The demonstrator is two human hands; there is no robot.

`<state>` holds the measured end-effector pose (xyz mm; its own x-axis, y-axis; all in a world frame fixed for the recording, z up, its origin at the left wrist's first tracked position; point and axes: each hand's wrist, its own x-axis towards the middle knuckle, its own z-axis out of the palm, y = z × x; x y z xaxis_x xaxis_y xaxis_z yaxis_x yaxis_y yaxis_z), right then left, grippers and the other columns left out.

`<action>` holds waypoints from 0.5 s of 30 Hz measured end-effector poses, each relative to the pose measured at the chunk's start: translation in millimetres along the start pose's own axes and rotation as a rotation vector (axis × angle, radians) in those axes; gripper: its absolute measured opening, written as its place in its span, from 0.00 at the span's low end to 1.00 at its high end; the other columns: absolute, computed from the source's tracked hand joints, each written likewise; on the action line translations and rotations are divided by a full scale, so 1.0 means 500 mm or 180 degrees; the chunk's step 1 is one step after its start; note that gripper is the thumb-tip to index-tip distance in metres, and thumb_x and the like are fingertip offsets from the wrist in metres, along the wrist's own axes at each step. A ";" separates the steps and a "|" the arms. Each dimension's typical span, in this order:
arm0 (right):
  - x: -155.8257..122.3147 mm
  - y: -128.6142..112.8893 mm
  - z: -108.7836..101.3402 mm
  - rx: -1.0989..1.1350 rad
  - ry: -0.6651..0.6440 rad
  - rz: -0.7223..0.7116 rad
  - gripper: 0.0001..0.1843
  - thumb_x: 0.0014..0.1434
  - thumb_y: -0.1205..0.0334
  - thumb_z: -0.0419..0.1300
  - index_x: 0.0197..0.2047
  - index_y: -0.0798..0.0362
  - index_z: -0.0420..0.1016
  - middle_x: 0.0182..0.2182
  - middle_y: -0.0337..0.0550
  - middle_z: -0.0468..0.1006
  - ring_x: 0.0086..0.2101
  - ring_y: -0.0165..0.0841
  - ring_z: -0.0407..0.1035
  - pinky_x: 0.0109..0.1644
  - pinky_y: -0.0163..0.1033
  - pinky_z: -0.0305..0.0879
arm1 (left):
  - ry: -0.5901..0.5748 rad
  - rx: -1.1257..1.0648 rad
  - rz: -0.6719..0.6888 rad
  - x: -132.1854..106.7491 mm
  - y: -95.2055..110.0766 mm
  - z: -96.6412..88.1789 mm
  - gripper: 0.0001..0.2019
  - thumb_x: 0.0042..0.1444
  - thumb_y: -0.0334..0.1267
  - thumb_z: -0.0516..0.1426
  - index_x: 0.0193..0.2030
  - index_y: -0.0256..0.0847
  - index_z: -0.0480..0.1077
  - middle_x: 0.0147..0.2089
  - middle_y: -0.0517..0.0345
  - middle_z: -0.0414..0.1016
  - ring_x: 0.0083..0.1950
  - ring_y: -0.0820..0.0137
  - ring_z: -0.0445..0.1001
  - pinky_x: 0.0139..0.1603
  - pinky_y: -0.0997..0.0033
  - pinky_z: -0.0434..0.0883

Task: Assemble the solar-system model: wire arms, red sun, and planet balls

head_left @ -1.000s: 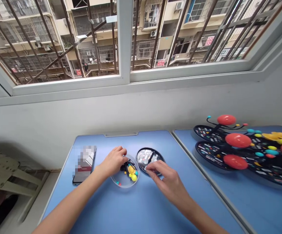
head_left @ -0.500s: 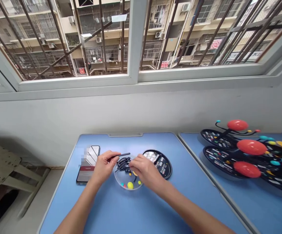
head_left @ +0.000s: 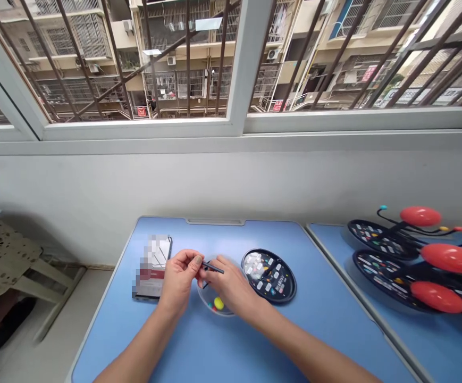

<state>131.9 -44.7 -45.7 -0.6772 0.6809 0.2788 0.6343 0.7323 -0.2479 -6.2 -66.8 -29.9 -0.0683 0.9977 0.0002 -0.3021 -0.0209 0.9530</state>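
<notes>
A thin black rod (head_left: pixel 213 267) is pinched between the thumb and fingers of my left hand (head_left: pixel 179 276), its free end pointing right. My right hand (head_left: pixel 231 284) meets it at the fingertips, closed over the clear round dish (head_left: pixel 206 305). Whatever the right fingers grip is hidden. Inside the dish, a yellow ball (head_left: pixel 218 303) and a few tiny coloured balls show; the hands cover the rest. Just right of my right hand lies a round black base (head_left: pixel 280 290) with printed white and coloured patterns.
A phone (head_left: pixel 148 290) lies at the left of the blue table (head_left: pixel 199 346). On the adjoining table at right stand several assembled models with black bases and red domes (head_left: pixel 450 258). A wall and barred window rise behind. A patterned stool (head_left: pixel 7 260) stands at far left.
My right hand has moved left from the dish's black parts to meet my left fingertips. The rod now tilts down to the right. The whole view has shifted slightly.
</notes>
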 end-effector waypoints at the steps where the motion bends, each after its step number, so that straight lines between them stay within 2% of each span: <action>1: -0.003 0.002 -0.010 0.0155 0.0064 -0.0004 0.10 0.56 0.72 0.53 0.28 0.51 0.73 0.27 0.41 0.72 0.32 0.33 0.63 0.33 0.35 0.57 | -0.0048 -0.0096 -0.0042 -0.003 -0.001 0.003 0.14 0.47 0.46 0.59 0.29 0.35 0.67 0.19 0.62 0.67 0.18 0.78 0.62 0.19 0.77 0.61; 3: -0.014 0.008 -0.033 0.0612 0.0283 0.0144 0.11 0.56 0.72 0.51 0.29 0.51 0.71 0.27 0.41 0.73 0.31 0.33 0.63 0.33 0.35 0.60 | -0.0077 -0.0262 -0.0098 -0.008 -0.002 0.008 0.15 0.47 0.47 0.59 0.29 0.35 0.66 0.17 0.63 0.66 0.16 0.79 0.60 0.18 0.78 0.59; 6: -0.032 0.021 -0.068 0.1315 0.0721 0.0828 0.08 0.57 0.67 0.52 0.30 0.50 0.70 0.27 0.41 0.73 0.30 0.33 0.65 0.34 0.37 0.61 | -0.0165 -0.0351 -0.0225 -0.013 -0.002 0.013 0.16 0.43 0.46 0.62 0.32 0.34 0.69 0.21 0.62 0.67 0.16 0.81 0.59 0.16 0.79 0.57; 8: -0.041 0.028 -0.083 0.1863 0.0800 0.1295 0.06 0.55 0.62 0.54 0.30 0.51 0.71 0.27 0.40 0.74 0.30 0.33 0.66 0.35 0.38 0.61 | -0.0343 -0.0257 -0.0346 -0.018 -0.002 0.016 0.19 0.41 0.45 0.63 0.37 0.34 0.72 0.23 0.61 0.67 0.17 0.81 0.60 0.16 0.79 0.58; 11: -0.047 0.033 -0.086 0.3055 0.0323 0.1718 0.08 0.49 0.57 0.59 0.28 0.53 0.72 0.23 0.38 0.73 0.26 0.30 0.66 0.31 0.35 0.61 | -0.0587 -0.0063 -0.0442 -0.026 -0.007 0.024 0.20 0.41 0.44 0.64 0.40 0.35 0.73 0.20 0.63 0.65 0.16 0.80 0.61 0.17 0.77 0.61; 13: -0.049 0.036 -0.077 0.3741 -0.0126 0.1836 0.10 0.45 0.57 0.63 0.24 0.55 0.71 0.17 0.35 0.71 0.20 0.26 0.63 0.25 0.33 0.57 | -0.0662 0.0063 -0.0444 -0.030 -0.013 0.030 0.17 0.41 0.44 0.63 0.35 0.33 0.74 0.17 0.65 0.62 0.15 0.79 0.61 0.16 0.77 0.62; 15: -0.051 0.041 -0.066 0.4135 -0.0336 0.1868 0.11 0.42 0.58 0.65 0.22 0.57 0.70 0.14 0.33 0.68 0.17 0.23 0.59 0.21 0.31 0.53 | -0.0611 0.0117 -0.0454 -0.030 -0.019 0.035 0.16 0.40 0.43 0.64 0.33 0.33 0.74 0.16 0.65 0.63 0.15 0.78 0.62 0.16 0.77 0.63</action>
<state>174.6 -47.7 -27.1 -0.5014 0.8381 -0.2147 0.0810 -0.2016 -0.9761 14.5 -80.5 -33.9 0.1556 0.9845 -0.0810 -0.2608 0.1200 0.9579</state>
